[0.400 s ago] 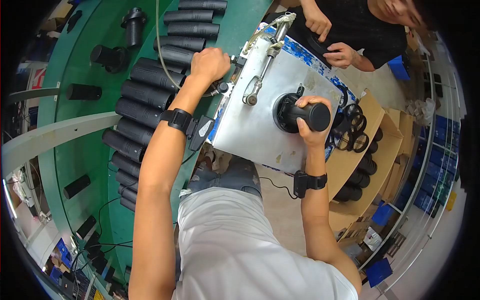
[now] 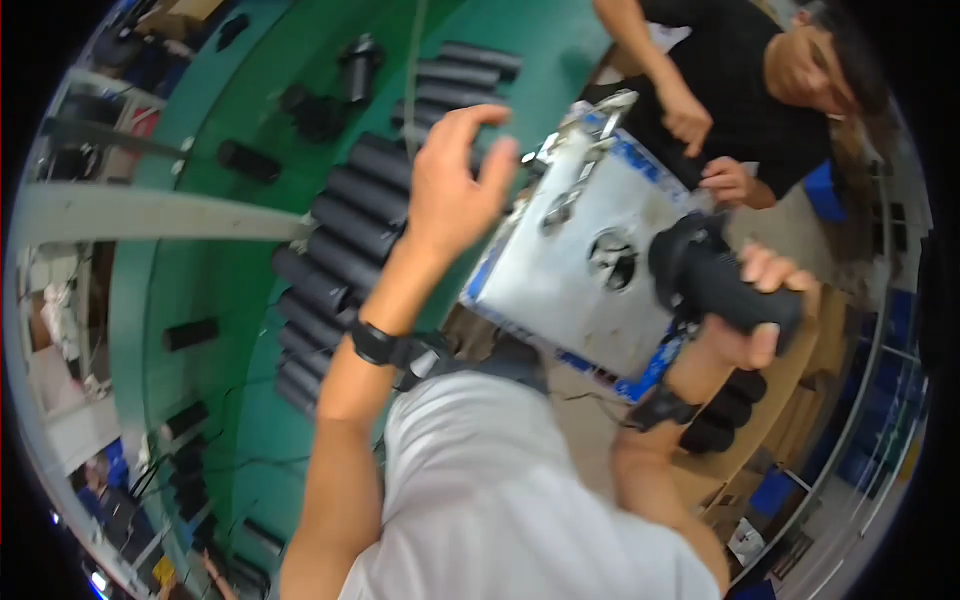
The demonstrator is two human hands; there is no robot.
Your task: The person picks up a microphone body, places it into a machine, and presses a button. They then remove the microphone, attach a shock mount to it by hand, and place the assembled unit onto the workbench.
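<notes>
Gripping black, flared, plastic-looking cylinder [image 2: 722,288] in right hand [image 2: 738,345], with left hand [image 2: 455,185] spread, empty. Could bump co-worker's nearby hand [image 2: 728,182] if swung carelessly.

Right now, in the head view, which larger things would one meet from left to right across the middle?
Pale curved beam, row of black cylinders, left bare hand, flat silver metal plate, black flanged cylinder held in the right bare hand.

The right grip [image 2: 738,342] holds a black flanged cylinder [image 2: 722,285] beside the metal plate [image 2: 570,305], while the left grip [image 2: 455,190], fingers parted, hangs near black tubes [image 2: 350,235] on the green table [image 2: 270,430].
</notes>
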